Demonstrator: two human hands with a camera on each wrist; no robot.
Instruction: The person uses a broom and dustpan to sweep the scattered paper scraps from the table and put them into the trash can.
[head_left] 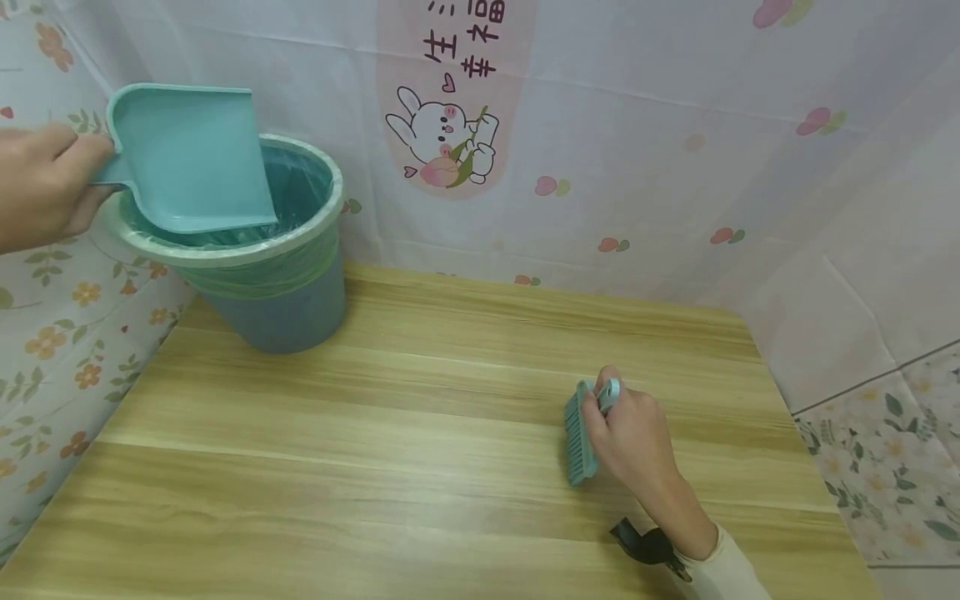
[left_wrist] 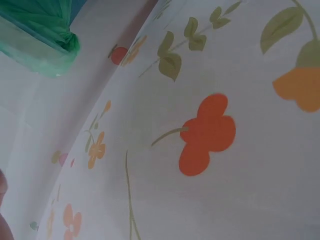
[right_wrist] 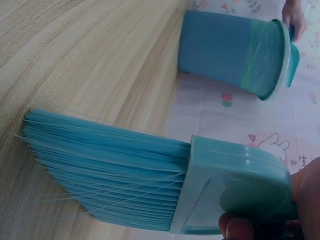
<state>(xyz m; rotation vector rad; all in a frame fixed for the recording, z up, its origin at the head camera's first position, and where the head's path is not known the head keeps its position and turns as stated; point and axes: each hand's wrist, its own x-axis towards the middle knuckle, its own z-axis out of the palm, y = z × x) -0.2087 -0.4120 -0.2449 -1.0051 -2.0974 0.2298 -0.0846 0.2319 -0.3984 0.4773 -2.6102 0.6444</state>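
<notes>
A teal dustpan (head_left: 195, 158) is tilted over the mouth of a blue bin (head_left: 288, 312), its flat edge over the opening. My left hand (head_left: 56, 183) grips the dustpan by its handle, at the far left of the head view. On the right side of the table my right hand (head_left: 630, 433) holds a teal hand brush (head_left: 581, 437) by its handle. In the right wrist view the bristles of the brush (right_wrist: 110, 165) point toward the tabletop; whether they touch it I cannot tell. The left wrist view shows only a sliver of the left hand at its edge.
The bin has a green plastic liner (head_left: 300, 271) folded over its rim and stands at the back left of the wooden table (head_left: 420, 467). Printed cloth (head_left: 637, 150) hangs behind the table, and a flowered cloth (head_left: 75, 367) along the left. A black strap (head_left: 648, 546) is on the right wrist.
</notes>
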